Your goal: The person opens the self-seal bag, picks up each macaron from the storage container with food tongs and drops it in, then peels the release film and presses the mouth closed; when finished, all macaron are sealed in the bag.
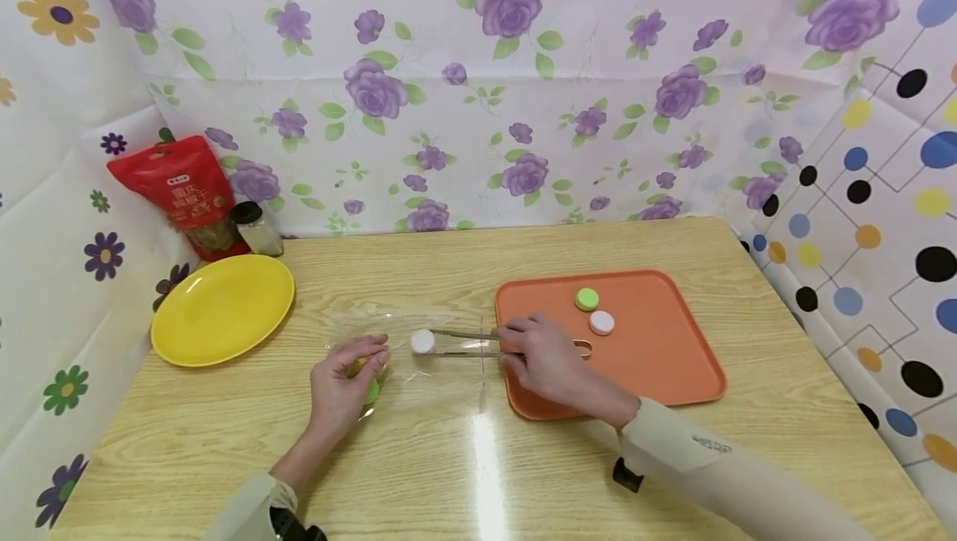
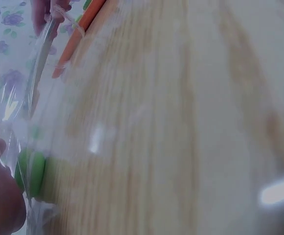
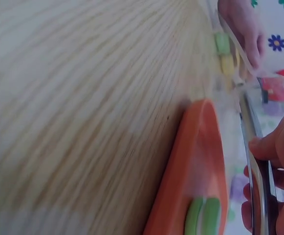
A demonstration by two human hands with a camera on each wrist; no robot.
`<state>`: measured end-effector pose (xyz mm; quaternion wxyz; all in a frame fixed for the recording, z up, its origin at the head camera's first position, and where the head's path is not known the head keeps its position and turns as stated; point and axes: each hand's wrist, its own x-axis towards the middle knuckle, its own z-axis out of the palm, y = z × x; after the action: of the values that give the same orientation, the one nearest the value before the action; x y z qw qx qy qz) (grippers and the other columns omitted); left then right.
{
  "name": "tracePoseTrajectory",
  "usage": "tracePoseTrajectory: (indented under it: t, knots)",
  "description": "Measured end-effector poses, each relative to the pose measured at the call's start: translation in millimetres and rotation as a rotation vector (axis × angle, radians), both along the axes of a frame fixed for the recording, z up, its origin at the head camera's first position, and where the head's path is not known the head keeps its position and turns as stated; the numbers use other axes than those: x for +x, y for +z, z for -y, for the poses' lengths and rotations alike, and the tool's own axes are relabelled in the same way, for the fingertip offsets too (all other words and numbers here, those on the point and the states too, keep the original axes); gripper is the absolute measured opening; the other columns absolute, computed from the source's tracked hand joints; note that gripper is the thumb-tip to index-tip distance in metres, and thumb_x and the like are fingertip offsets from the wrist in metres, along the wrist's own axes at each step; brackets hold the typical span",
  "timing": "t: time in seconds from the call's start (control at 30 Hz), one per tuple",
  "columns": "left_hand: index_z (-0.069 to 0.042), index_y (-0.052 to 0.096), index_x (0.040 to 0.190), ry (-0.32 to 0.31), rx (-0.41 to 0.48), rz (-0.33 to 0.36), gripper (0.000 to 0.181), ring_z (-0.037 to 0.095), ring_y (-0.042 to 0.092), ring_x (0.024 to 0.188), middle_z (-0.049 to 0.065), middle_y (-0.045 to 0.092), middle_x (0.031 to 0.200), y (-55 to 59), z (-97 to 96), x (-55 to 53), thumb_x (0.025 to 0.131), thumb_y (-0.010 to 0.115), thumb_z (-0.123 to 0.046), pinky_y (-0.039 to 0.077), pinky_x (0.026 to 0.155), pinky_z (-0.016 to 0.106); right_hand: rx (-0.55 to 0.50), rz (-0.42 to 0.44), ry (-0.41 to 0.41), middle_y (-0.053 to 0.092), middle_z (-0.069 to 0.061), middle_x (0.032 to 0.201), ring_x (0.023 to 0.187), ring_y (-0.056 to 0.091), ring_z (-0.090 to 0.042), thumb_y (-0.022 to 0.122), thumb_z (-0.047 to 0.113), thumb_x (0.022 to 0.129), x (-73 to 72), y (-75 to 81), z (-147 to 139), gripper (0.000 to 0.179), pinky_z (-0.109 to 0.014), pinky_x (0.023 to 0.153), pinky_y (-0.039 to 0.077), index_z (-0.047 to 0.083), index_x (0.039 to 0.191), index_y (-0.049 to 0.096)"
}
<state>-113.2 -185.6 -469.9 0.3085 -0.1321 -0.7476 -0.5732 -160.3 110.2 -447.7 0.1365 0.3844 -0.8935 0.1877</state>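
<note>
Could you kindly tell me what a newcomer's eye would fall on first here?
Probably the yellow plate at the left of the table and the orange tray at its right, the two boldest blocks of colour there. Near the middle, the left hand holds a clear bag, while the right hand grips tongs bearing a white disc.

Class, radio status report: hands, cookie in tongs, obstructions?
Right hand grips tongs; left hand holds clear bag. Pale cookie between tongs' tips. Obstruction: left hand partly hides green cookie.
</note>
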Motion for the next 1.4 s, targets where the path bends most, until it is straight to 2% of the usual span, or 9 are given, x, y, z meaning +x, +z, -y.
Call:
tracePoseTrajectory:
  t: [0.4,0.97,1.17,1.4]
  knots:
    - [0.017,0.069,0.084,-0.001,0.025,0.007,0.016,0.030,0.063,0.095,0.035,0.067,0.094,2.1,-3.6,-0.1,0.072,0.072,0.028,0.054,0.075,0.013,-0.016,0.044,-0.050,0.071,-0.009,0.108,0.088,0.061,-0.028,0.078,0.008,0.086,0.4,-8.2,41,0.031,-0.038,0.073,0.052,0.007,0.116,0.073]
    - [0.016,0.069,0.084,0.008,-0.001,-0.049,0.020,0.028,0.065,0.094,0.034,0.067,0.093,3.6,-8.3,-2.4,0.070,0.072,0.030,0.050,0.088,0.016,0.022,0.101,-0.095,0.071,-0.007,0.107,0.087,0.061,-0.028,0.071,0.014,0.092,-1.1,-9.2,75,0.022,-0.037,0.076,0.051,0.010,0.114,0.071]
    - [0.018,0.069,0.084,0.000,0.007,-0.044,0.018,0.028,0.065,0.095,0.035,0.067,0.093,2.9,-7.8,-2.0,0.070,0.072,0.029,0.052,0.085,0.015,0.023,0.164,-0.111,0.070,-0.008,0.112,0.094,0.061,-0.029,0.072,0.017,0.093,-1.1,-7.3,73,0.028,-0.038,0.081,0.051,0.008,0.120,0.070]
    - [0.018,0.069,0.084,0.004,0.005,-0.039,0.017,0.029,0.065,0.095,0.035,0.067,0.093,3.2,-7.1,-1.8,0.071,0.072,0.029,0.052,0.084,0.014,-0.006,0.195,-0.093,0.069,-0.010,0.109,0.096,0.063,-0.029,0.074,0.015,0.091,6.3,0.3,53,0.029,-0.039,0.081,0.051,0.006,0.119,0.070]
